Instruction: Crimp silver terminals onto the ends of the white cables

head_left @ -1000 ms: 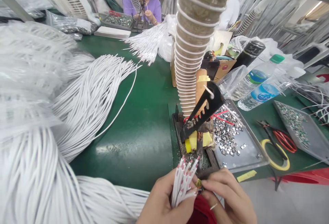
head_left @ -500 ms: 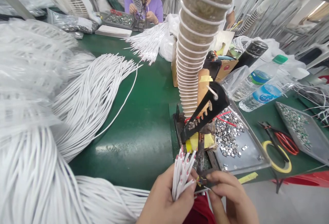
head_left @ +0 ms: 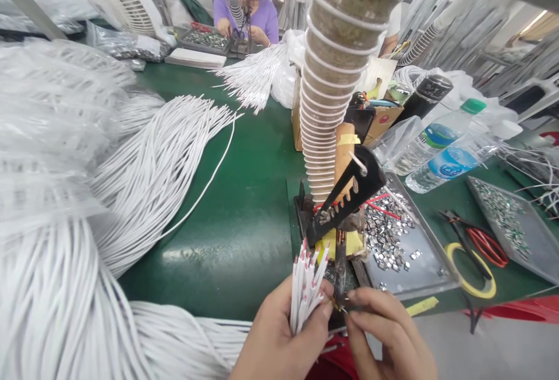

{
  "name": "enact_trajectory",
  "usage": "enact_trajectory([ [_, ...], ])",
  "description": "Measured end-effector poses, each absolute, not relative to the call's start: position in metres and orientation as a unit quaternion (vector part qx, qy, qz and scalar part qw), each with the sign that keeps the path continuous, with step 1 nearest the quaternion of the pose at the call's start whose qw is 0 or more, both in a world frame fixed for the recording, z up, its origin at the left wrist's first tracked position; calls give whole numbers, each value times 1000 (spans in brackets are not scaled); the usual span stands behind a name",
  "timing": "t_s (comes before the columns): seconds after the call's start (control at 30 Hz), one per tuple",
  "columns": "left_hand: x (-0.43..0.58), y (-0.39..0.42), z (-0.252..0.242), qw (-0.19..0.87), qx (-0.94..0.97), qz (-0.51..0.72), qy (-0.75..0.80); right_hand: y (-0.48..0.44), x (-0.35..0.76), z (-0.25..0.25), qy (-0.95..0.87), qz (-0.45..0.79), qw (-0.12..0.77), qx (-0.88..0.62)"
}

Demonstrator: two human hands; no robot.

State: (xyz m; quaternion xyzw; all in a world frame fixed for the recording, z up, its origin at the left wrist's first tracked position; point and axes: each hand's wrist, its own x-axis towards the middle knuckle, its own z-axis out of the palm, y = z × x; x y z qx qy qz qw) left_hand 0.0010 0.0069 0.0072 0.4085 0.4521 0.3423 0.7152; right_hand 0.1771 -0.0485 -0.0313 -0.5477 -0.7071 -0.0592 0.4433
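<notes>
My left hand is closed around a bundle of white cables whose pinkish-red wire ends point up. Close beside it, my right hand pinches something small between thumb and fingers; what it is, the fingertips mostly hide. A thin bright sliver shows between the two hands. Right above the fingertips, the dark shaft of a soldering iron points down, its tip at the spot where the hands meet. The iron sits in a black slotted metal bracket, with its tan handle upward.
A ribbed extraction hose rises behind the iron. To the right are a tray of small metal connectors, pliers, yellow tape and water bottles. Large white cable bundles cover the left. A person in purple sits opposite.
The fingertips and the small thing between them have moved slightly left, under the iron's tip. The cable bundle has shifted a little left and up with my left hand.
</notes>
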Motion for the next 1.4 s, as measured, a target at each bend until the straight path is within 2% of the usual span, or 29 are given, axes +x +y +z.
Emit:
enact_trajectory([
  [0.13,0,8,2,708,437,330,446,-49,173,-31,-708,-85,424,-558],
  [0.4,-3,2,-3,669,485,331,457,-51,148,-22,-651,-57,436,-618],
  [0.57,-2,-3,-4,656,494,329,466,-50,164,-24,-685,26,461,-563],
  [0.7,-1,-4,-9,647,507,323,469,-50,184,-26,-745,32,434,-506],
  [0.97,1,-6,-10,638,507,340,469,-49,184,-29,-747,34,423,-511],
  [1.27,-5,-13,-20,670,495,330,444,-51,185,-31,-727,123,455,-500],
  [1.4,-7,-19,-25,696,477,331,422,-51,185,-23,-692,116,506,-502],
])
